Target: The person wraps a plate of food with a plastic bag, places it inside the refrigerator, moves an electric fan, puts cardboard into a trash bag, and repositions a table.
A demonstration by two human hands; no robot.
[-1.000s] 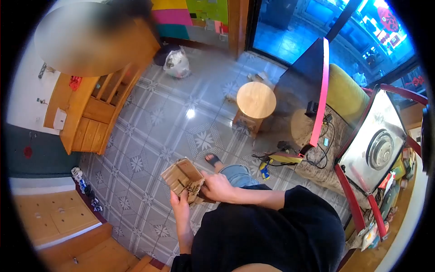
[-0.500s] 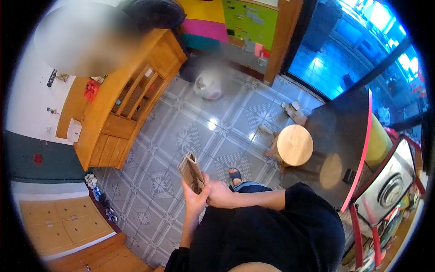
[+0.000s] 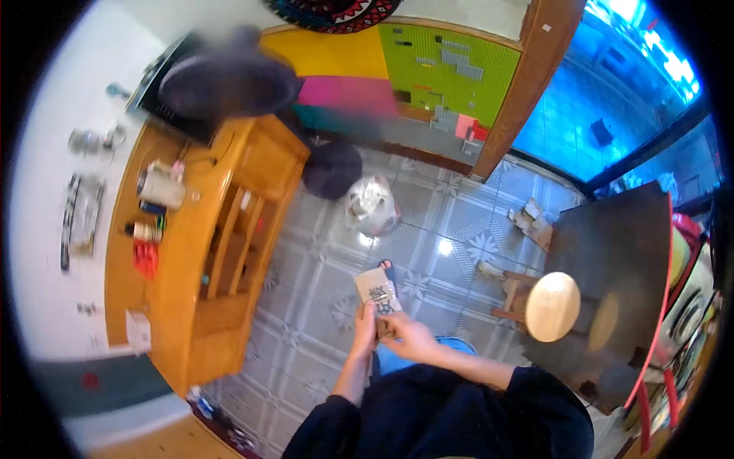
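A small brown paper bag point(image 3: 376, 289) with large black printed characters is held in front of my body, its printed face toward me. My left hand point(image 3: 365, 327) grips its lower left side, the thumb lying on the front. At the bottom right corner, my right hand point(image 3: 413, 336) has its fingers closed on the bag's lower edge. Part of that lower edge is hidden behind the fingers. Just beyond the bag, a sandalled foot point(image 3: 388, 269) shows on the floor.
A wooden cabinet point(image 3: 218, 306) with a thermos point(image 3: 160, 186) on top stands left. A white plastic bag point(image 3: 372, 206) sits on the tiled floor ahead, beside a dark round object point(image 3: 332, 170). To the right are a round wooden stool point(image 3: 553, 306) and a dark panel with a red edge point(image 3: 612, 283).
The view has swung and moved forward, nearer the white plastic bag. The brown paper bag has turned from showing its opening to showing its printed face, and my right hand has shifted along its bottom.
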